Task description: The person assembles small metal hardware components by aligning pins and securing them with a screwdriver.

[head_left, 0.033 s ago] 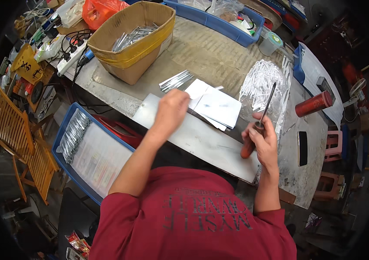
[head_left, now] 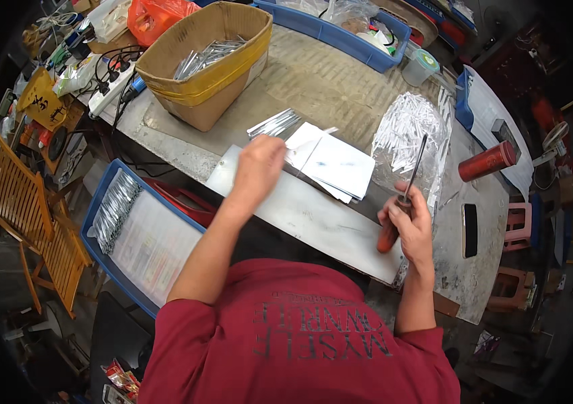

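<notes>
Working at the bench (head_left: 327, 101), seemingly handling white papers (head_left: 340, 165) near its front edge; curling the left hand (head_left: 258, 170) beside them, perhaps pinching something, cannot tell; gripping a screwdriver (head_left: 388, 238) in the right hand (head_left: 413, 221); probably needing a light touch next.

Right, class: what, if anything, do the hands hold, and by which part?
The right hand holds a screwdriver by the handle, near the shaft. Whether the left hand holds anything cannot be told.

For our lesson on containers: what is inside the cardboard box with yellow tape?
The cardboard box holds a loose heap of thin silvery pieces. Its near side and the heap hide the bottom, so anything underneath cannot be seen.
</notes>
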Available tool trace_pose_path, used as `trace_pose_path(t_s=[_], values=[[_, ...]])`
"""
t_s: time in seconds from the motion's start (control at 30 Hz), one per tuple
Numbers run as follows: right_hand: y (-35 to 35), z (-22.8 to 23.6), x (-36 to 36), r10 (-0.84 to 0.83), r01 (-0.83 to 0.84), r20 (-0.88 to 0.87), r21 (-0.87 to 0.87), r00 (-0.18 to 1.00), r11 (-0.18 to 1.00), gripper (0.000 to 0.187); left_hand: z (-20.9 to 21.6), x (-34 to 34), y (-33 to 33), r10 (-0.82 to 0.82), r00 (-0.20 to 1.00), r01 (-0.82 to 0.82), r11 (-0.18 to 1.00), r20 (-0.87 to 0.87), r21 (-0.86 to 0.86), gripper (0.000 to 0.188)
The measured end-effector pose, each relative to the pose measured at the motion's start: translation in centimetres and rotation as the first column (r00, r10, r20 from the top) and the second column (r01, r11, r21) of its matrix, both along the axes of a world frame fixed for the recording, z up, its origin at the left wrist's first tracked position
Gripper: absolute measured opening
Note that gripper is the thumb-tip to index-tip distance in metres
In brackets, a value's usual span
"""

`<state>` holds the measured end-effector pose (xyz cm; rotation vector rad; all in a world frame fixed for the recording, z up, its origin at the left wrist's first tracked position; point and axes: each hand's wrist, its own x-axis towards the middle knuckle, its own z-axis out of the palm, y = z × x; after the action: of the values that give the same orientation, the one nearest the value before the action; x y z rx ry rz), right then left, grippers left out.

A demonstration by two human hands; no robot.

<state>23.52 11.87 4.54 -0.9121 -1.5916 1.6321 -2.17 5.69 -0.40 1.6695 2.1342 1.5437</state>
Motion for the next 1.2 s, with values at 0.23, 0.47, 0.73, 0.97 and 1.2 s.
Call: trace_pose_path(t_s=[0.23, 0.47, 0.73, 0.97, 1.2], values=[[-1.7, -0.9, 4.7, -0.177, 0.023, 0.579, 0.262, 0.796, 0.965, 0.034, -1.6, -4.5, 0.2, 0.132, 0.977, -0.15, 0.984, -0.17, -0.098, 0.004], [-1.8, -1.2, 5.7, -0.192, -0.376, 0.816, 0.444, 0.546, 0.813, 0.029, -2.7, -4.9, 1.2, 0.147, 0.961, -0.191, 0.966, -0.236, -0.175, 0.008], [-1.6, -0.6, 4.5, -0.233, -0.425, 0.851, 0.45, 0.472, 0.785, 0.029, -1.0, -4.6, 1.1, 0.139, 0.963, -0.171, 0.978, -0.232, -0.123, 0.007], [-0.9, -0.4, 4.8, -0.213, -0.422, 0.85, 0.438, 0.481, 0.794, 0.032, 8.8, -7.6, 0.6, 0.16, 0.886, -0.075, 0.976, -0.436, 0.206, 0.008], [-0.9, -1.5, 5.6, -0.257, -0.322, 0.794, 0.486, 0.551, 0.812, 0.033, 10.2, -17.1, 3.9, 0.083, 0.837, -0.253, 0.935, -0.541, -0.247, 0.017]])
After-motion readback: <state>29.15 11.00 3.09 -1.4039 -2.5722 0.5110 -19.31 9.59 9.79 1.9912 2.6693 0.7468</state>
